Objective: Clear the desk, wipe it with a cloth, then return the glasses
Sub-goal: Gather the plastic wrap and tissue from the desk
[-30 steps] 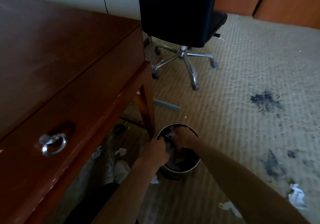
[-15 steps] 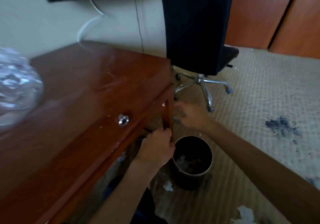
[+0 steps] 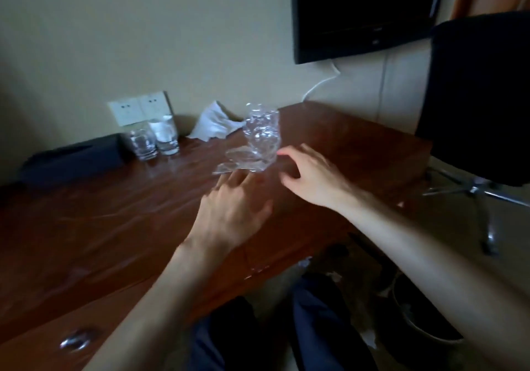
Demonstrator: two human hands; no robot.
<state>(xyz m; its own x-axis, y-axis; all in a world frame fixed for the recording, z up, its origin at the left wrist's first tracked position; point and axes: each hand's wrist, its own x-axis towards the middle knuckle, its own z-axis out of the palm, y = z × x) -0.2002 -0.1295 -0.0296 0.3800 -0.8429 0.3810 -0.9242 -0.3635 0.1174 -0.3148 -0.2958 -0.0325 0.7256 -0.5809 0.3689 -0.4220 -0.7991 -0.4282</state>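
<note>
A hotel room, by the look of it. A wooden desk (image 3: 120, 227) stands against a plain wall under a mounted television (image 3: 361, 12). Two drinking glasses (image 3: 155, 138) sit beside wall sockets (image 3: 137, 111), an office chair (image 3: 481, 98) nearby.

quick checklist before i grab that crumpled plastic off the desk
1. Crumpled clear plastic lies unobstructed on the desk: ok.
2. Left hand holds nothing, fingers spread just short of the plastic: ok.
3. Right hand holds nothing, fingertips beside the plastic: ok.
4. Two glasses stand well away from both hands, near the wall: ok.
5. Bin on the floor, to the person's right: ok.
6. Desk fully cleared: not ok; white tissue and a dark box remain.
</note>
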